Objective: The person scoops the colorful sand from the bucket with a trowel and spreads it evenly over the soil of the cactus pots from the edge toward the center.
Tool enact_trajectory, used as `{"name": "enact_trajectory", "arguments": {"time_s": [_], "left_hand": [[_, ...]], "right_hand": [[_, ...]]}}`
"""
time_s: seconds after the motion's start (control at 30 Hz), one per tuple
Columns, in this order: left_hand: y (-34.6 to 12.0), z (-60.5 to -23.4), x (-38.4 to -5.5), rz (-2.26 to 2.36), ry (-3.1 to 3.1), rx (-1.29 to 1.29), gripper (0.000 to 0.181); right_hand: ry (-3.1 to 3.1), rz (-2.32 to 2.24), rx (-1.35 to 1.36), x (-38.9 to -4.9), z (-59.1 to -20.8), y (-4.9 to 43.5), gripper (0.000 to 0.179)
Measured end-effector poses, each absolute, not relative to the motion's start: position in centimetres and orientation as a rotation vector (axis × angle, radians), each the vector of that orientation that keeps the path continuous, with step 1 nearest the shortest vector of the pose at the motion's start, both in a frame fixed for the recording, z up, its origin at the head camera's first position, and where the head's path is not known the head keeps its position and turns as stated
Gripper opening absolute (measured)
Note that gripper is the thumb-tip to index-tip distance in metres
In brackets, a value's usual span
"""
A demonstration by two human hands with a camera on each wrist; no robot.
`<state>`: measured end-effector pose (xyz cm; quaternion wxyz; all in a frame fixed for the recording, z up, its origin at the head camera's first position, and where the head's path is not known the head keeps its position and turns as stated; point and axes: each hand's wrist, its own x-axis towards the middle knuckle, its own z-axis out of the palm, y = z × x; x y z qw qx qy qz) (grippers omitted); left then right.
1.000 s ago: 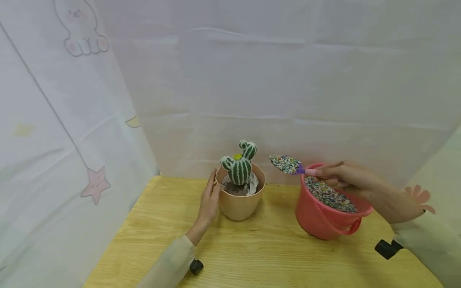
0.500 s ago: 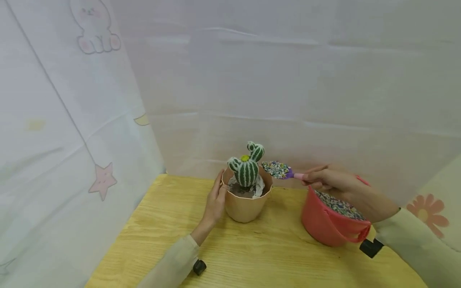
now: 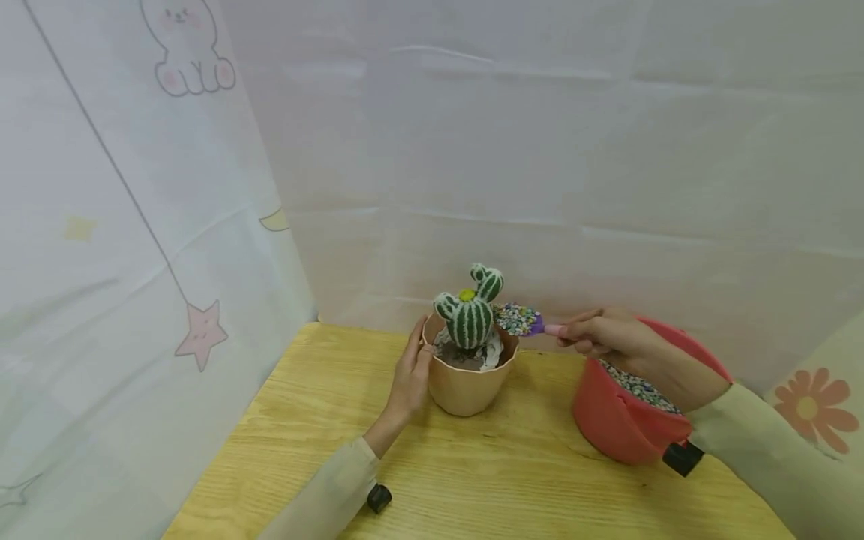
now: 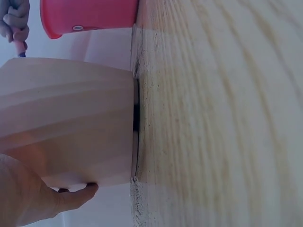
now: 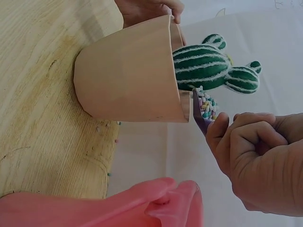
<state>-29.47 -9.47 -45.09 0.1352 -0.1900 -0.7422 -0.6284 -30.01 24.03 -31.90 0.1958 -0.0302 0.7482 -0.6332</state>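
Observation:
A cactus with green and white stripes and a yellow flower stands in a peach flowerpot on the table. Against the pot's left side rests my left hand, fingers extended along the wall and thumb at the rim. My right hand grips the pink handle of a small trowel with a purple blade. Colourful pebbles are heaped on that blade, whose tip reaches over the pot's right rim beside the cactus. In the right wrist view the pebbles sit close to the cactus.
A red bucket of similar pebbles stands right of the pot, partly covered by my right forearm. A few loose pebbles lie near the table edge. Printed cloth hangs behind the wooden table.
The right hand has carried the loaded trowel left from above the bucket to the pot's rim. The left hand has stayed against the pot, while the head view has shifted slightly.

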Motion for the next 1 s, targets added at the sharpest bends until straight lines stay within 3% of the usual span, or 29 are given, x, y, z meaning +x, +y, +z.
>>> {"name": "enact_trajectory", "arguments": {"time_s": [0.63,1.0], "left_hand": [[-9.5,-44.9,-29.4,-1.818,-2.136,-0.589,0.053],[-9.6,-45.1,-29.6,-1.808,-2.139,-0.587,0.053]], "right_hand": [[2.378,-1.597,-0.134,-30.0,-31.9,21.5,0.04],[2.777,-1.266,-0.374,-28.7,-31.7,20.2,0.036]]}}
